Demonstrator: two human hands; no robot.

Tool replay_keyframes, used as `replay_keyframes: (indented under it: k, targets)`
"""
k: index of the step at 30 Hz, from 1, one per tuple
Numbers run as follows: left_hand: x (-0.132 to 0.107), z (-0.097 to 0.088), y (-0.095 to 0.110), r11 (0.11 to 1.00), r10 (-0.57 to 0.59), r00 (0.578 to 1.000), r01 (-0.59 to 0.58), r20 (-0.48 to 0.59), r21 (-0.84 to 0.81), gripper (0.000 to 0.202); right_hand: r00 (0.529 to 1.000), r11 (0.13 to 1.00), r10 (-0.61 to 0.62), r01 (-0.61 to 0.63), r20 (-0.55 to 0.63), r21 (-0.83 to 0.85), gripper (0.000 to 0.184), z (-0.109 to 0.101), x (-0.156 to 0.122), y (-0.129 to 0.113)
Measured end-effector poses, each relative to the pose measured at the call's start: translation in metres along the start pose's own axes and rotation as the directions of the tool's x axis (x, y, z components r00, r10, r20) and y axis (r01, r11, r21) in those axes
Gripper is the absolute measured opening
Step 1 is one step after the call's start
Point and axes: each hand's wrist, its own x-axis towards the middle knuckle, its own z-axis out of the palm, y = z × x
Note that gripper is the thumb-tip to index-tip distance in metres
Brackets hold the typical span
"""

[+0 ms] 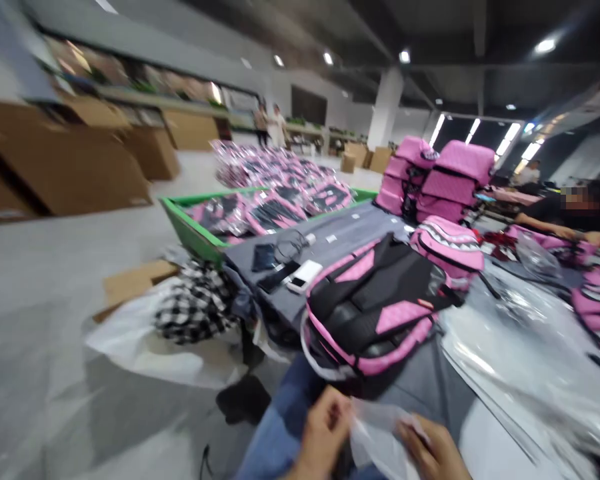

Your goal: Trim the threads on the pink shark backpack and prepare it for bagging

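Low in the head view, above my lap, a clear plastic bag (377, 430) stretches between my two hands. My left hand (327, 427) pinches its left edge, fingers curled. On the other side my right hand (430, 447) is closed on the bag's right part. Just beyond them a pink and black backpack (350, 327) lies on the grey-covered table (430, 380), its straps and back panel facing up. A small pink bag with a jagged-teeth pattern (450, 250) touches its far right end.
Flat clear plastic bags (525, 353) cover the table's right side. A white device (305, 276) and a cable lie left of the backpack. Stacked pink bags (450, 180) stand behind. A green-rimmed bin (193, 230) holds wrapped backpacks. A co-worker (570, 217) sits at right.
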Motion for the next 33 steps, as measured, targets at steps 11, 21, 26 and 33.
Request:
replay_keyframes:
  k: [11,21,26,33]
  targets:
    - [0.013,0.008,0.001,0.734,0.312,0.95,-0.231,-0.016,0.639,0.054,0.96,0.991,0.05,-0.014,0.275,-0.131,0.029,-0.015,-0.006,-0.022]
    - [0.033,-0.003,0.012,0.917,-0.057,0.998,0.052,0.001,0.395,0.038,0.959,0.99,0.022,-0.06,0.281,0.127,0.039,-0.049,0.026,-0.024]
    - [0.012,-0.01,0.038,0.928,-0.37,0.894,0.342,0.253,0.147,0.062,0.916,0.946,0.013,0.118,0.401,-0.301,0.026,-0.023,0.056,-0.022]
    - [-0.018,0.026,0.009,0.864,-0.099,0.978,-0.007,0.184,0.504,0.045,0.988,0.987,0.044,-0.067,0.148,0.149,0.059,0.028,0.088,-0.028]
